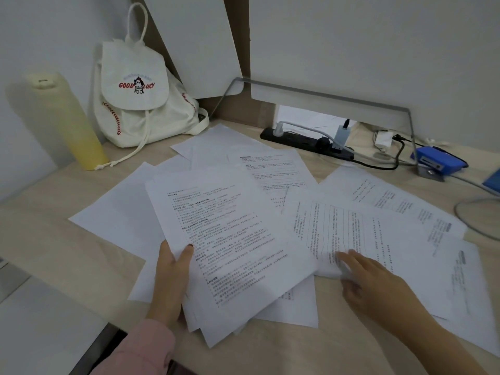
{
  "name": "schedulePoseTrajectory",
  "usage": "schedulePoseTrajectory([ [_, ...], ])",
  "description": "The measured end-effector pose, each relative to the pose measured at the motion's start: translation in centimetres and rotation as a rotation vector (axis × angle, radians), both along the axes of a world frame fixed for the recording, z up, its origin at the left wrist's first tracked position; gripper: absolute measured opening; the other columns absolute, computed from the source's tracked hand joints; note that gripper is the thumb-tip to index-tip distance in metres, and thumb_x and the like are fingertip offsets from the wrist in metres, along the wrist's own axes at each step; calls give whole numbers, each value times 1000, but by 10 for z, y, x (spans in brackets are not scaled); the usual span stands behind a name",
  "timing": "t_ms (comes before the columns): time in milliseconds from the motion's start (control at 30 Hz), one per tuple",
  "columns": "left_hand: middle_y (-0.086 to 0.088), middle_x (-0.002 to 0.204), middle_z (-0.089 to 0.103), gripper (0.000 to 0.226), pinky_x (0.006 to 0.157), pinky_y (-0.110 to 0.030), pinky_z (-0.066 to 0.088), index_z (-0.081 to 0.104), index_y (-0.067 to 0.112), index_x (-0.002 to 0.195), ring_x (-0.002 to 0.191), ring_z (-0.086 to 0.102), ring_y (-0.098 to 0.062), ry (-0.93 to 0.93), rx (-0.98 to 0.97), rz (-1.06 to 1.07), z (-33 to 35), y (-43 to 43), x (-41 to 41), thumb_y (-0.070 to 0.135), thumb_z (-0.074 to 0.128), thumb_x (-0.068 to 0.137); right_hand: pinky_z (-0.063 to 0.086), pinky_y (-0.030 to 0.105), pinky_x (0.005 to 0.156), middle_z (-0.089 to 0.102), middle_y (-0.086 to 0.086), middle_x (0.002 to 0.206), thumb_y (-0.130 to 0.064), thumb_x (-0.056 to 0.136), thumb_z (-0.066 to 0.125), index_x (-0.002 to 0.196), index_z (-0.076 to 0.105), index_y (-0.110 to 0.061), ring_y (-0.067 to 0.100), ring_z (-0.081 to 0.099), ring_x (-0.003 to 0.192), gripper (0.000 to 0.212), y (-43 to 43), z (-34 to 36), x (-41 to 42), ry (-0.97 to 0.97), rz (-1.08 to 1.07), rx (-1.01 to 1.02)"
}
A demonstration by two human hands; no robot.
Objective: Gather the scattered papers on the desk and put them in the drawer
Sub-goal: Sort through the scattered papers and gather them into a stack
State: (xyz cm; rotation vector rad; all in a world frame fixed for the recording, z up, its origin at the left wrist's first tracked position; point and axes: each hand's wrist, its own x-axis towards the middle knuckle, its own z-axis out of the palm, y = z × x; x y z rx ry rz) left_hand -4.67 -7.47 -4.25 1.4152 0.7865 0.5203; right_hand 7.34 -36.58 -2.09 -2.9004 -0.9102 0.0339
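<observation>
Thin white sheets, woodgrain desk

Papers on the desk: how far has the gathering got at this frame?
Early. Done: a few sheets are stacked. In hand: the left hand grips that stack; the right hand reaches onto a gridded sheet. Left: many loose sheets cover the desk, all to be put away.

Left hand gripping; right hand seemingly flat.
</observation>
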Motion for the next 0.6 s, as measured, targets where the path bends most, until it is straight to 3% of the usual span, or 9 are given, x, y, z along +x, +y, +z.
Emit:
schedulePoseTrajectory([
  [133, 1, 127, 59, 39, 103, -48, 41, 47, 21, 131, 116, 55, -21, -24, -51, 18, -3, 8, -4, 16, 51, 92, 51, 29, 79, 60, -2, 127, -24, 91, 52, 131, 46, -22, 18, 62, 108, 40, -1, 5, 3, -10, -102, 10],
  [200, 2, 126, 60, 39, 102, -49, 42, 49, 22, 130, 114, 57, -22, -30, -83, 33, -4, 13, -8, 16, 52, 92, 48, 31, 61, 72, 6, 96, -13, 88, 56, 111, 62, -16, 25, 68, 78, 24, -4, 7, 9, -3, -149, 120],
  [233, 1, 125, 60, 39, 102, -49, 42, 49, 22, 130, 114, 57, -22, -30, -98, 42, -4, 15, -10, 15, 52, 92, 41, 31, 52, 69, 8, 75, -6, 87, 57, 94, 65, -15, 27, 62, 62, 14, -8, 8, 12, -11, -175, 179],
  [300, -1, 126, 60, 39, 103, -49, 41, 50, 20, 130, 114, 56, -24, -30, -125, 55, -4, 19, -13, 14, 52, 92, 26, 30, 45, 47, 6, 50, 0, 89, 51, 63, 47, -16, 22, 42, 45, 31, -12, 10, 21, 26, -270, 282],
  [367, -2, 127, 59, 40, 104, -49, 40, 49, 20, 131, 116, 56, -25, -31, -137, 48, -3, 21, -15, 13, 52, 92, 22, 30, 47, 36, 5, 49, -6, 94, 44, 57, 31, -13, 18, 34, 45, 39, -9, 22, 26, 95, -363, 441],
  [467, -2, 129, 58, 42, 104, -47, 40, 47, 18, 134, 116, 55, -24, -37, -115, 6, 1, 19, -14, 12, 51, 93, 22, 30, 50, 40, 9, 58, -17, 98, 38, 64, 37, -5, 20, 36, 53, 36, 7, 44, 29, 163, -422, 615],
  [600, -3, 130, 57, 41, 100, -37, 42, 46, 15, 134, 115, 55, -20, -21, -77, -100, 4, 7, -7, 11, 50, 93, 24, 30, 50, 42, 8, 62, -23, 98, 36, 70, 44, -4, 18, 36, 56, 35, 38, 69, 23, 178, -328, 737],
])
